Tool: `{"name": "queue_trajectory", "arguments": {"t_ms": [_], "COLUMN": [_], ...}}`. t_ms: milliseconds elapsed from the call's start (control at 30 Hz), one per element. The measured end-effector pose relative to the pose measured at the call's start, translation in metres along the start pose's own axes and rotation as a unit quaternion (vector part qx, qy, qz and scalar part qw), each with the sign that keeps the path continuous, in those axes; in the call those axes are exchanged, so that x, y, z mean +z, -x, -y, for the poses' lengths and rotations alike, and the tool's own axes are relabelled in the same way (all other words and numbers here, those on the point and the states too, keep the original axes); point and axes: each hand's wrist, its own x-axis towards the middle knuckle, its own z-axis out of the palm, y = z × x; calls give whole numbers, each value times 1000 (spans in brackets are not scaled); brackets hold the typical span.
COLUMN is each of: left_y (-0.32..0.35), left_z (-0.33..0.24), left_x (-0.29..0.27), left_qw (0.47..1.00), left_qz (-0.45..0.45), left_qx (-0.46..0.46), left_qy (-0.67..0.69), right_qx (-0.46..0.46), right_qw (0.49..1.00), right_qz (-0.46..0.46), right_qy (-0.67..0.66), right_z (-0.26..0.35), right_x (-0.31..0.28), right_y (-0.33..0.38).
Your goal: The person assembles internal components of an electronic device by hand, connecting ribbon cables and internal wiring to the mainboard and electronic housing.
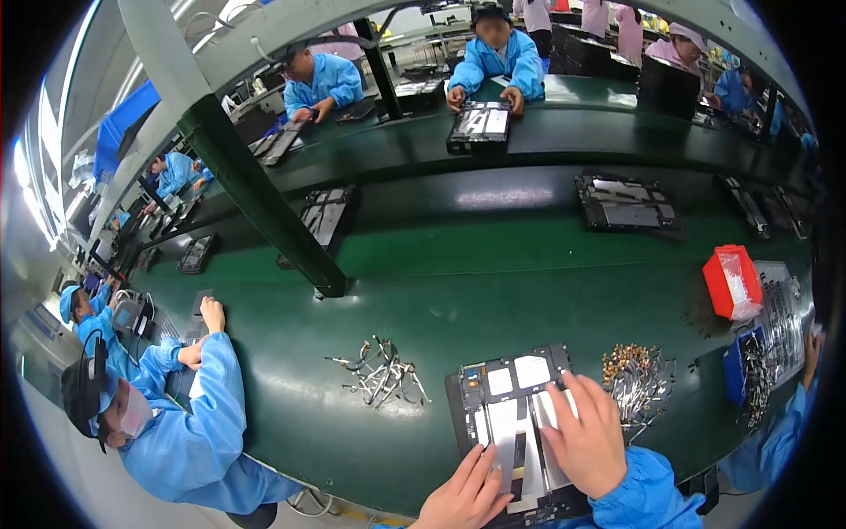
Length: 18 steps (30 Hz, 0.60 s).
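One opened black-and-silver device [504, 419] lay on the green worktop [300, 414] between two heaps of thin parts, a left heap [381, 376] and a right heap [636, 392]. The left hand [464, 494] touched its lower left, fingers bent, grip unclear; the right hand [589, 436] lay on its right side, fingers spread, gripping nothing visible. One red bin [719, 286] and one blue bin [734, 370] stood right; one post [264, 198] rose beyond.

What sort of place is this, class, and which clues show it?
Probably an electronics assembly workshop: people in blue smocks at a green bench, an opened flat device and a pile of small metallic parts.
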Motion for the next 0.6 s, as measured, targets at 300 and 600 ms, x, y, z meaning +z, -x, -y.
{"name": "queue_trajectory", "arguments": {"t_ms": [300, 600], "left_y": [14, 8], "left_z": [-4, 13], "left_x": [3, 25], "left_qw": [948, 900], "left_qz": [-17, -141], "left_qx": [-267, -220], "left_qy": [171, 349], "right_qx": [57, 71], "right_qw": [996, 870], "right_qz": [-32, -11], "right_qy": [-53, -489], "right_z": [-33, -33], "right_x": [19, 9], "right_y": [16, 11]}}
